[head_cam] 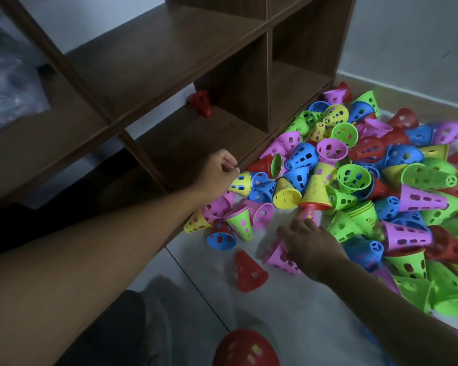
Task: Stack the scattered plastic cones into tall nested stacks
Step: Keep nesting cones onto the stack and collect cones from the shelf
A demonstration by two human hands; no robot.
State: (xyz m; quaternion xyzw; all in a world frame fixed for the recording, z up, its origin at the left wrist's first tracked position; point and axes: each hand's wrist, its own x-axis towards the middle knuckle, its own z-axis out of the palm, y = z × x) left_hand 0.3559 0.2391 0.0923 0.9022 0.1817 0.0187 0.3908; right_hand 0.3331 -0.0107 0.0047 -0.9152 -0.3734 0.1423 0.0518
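A big heap of perforated plastic cones (pixel 368 180) in pink, blue, green, yellow and red covers the white floor on the right. My left hand (pixel 218 173) reaches to the heap's left edge by the shelf, its fingers curled round the narrow end of a yellow cone (pixel 242 184). With fingers stretched forward, my right hand (pixel 311 245) lies over a pink cone (pixel 278 257) on its side. Just past its fingertips stands a short nested stack of yellow cones (pixel 318 184) with a red rim at its base. A single red cone (pixel 249 272) stands on the floor near me.
A dark brown wooden shelf unit (pixel 169 75) stands to the left and behind the heap, with one red cone (pixel 201 103) in a compartment. Another red cone (pixel 245 348) sits close to me at the bottom edge. A grey wall (pixel 407 35) bounds the right rear.
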